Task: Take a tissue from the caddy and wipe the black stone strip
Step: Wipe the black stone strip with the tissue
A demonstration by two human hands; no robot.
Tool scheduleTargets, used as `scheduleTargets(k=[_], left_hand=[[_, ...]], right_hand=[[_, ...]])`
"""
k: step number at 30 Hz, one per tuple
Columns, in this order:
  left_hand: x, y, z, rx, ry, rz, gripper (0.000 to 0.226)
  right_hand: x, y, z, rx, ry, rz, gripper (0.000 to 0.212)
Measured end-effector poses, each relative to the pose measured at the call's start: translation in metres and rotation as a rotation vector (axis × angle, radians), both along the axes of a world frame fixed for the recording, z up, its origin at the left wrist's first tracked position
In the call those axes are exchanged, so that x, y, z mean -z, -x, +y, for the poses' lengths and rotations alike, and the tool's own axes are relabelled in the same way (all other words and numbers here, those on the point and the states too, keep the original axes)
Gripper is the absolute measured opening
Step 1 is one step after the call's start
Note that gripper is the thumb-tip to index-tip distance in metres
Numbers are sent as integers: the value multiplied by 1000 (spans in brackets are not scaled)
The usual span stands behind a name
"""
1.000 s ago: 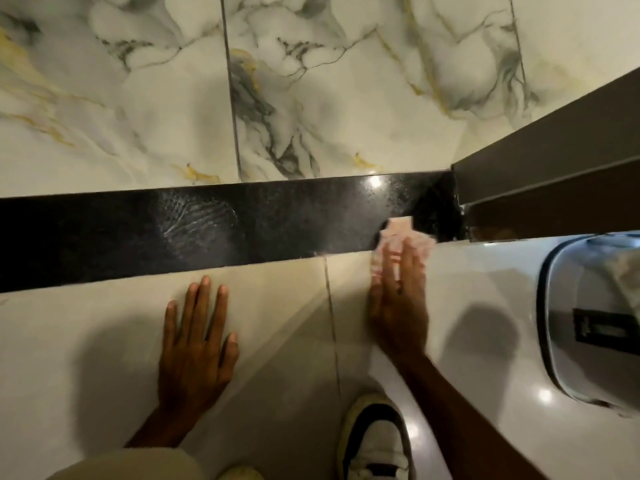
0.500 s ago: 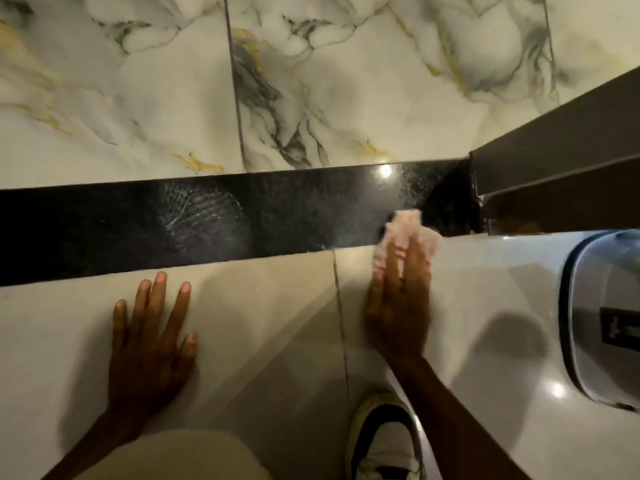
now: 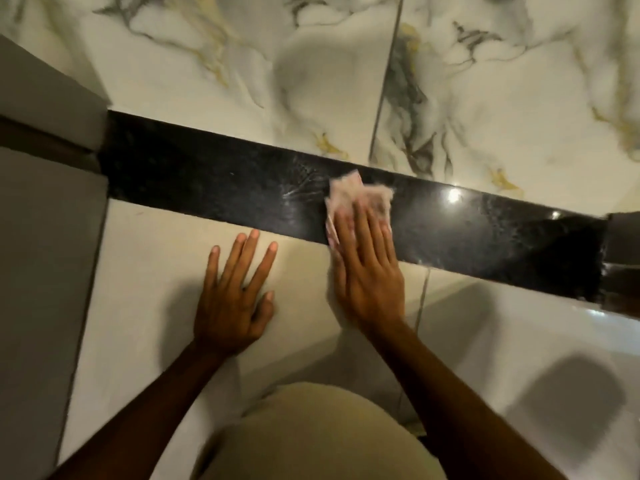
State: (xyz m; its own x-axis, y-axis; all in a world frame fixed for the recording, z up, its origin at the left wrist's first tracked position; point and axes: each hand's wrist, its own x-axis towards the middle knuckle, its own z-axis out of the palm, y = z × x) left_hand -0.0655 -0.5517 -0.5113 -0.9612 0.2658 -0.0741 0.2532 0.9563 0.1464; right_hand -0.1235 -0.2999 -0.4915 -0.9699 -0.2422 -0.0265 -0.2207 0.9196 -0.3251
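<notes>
The black stone strip (image 3: 214,181) runs across the floor from left to right, between marble tiles above and cream tiles below. A crumpled pinkish-white tissue (image 3: 356,194) lies on the strip near its middle, pressed flat under the fingers of my right hand (image 3: 367,268). Faint wipe streaks show on the stone just left of the tissue. Flat on the cream tile below the strip rests my left hand (image 3: 235,299), fingers spread and holding nothing. The caddy is out of view.
A grey door frame (image 3: 45,109) meets the strip's left end, and another dark frame piece (image 3: 623,258) stands at its right end. White marble tiles (image 3: 485,98) with gold veins lie beyond the strip. My knee in beige trousers (image 3: 318,434) fills the bottom centre.
My right hand has slid the tissue leftward along the strip, from the right end to the middle. The view has swung left, the caddy has left the frame, and my left hand sits closer to the right.
</notes>
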Motion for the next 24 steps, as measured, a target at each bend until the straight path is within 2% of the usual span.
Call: scheduleTargets(k=[4, 7, 10, 12, 14, 16, 18, 21, 24], left_hand=[[-3, 0, 2, -32, -55, -5, 69], [1, -2, 2, -119, -74, 38, 68], [8, -4, 2, -256, -63, 46, 68], [12, -7, 2, -300, -28, 53, 68], [12, -13, -2, -336, -16, 44, 67], [8, -22, -9, -357, -31, 27, 67], [0, -32, -17, -365, -51, 38, 66], [-6, -37, -23, -406, -72, 99, 62], [-4, -25, -21, -458, -58, 72, 66]], right_hand=[[-2, -41, 49, 85, -102, 40, 57], [2, 1, 29, 316, -152, 64, 58], [8, 60, -31, 444, -28, 17, 64], [11, 85, -78, 316, 8, -2, 65], [8, 82, -104, 67, -9, 3, 64], [5, 51, -95, -154, -34, 3, 62], [-3, 7, -57, -220, -33, -2, 60], [-12, -25, 0, -18, -31, -46, 58], [-10, 12, 1, 230, -106, -44, 60]])
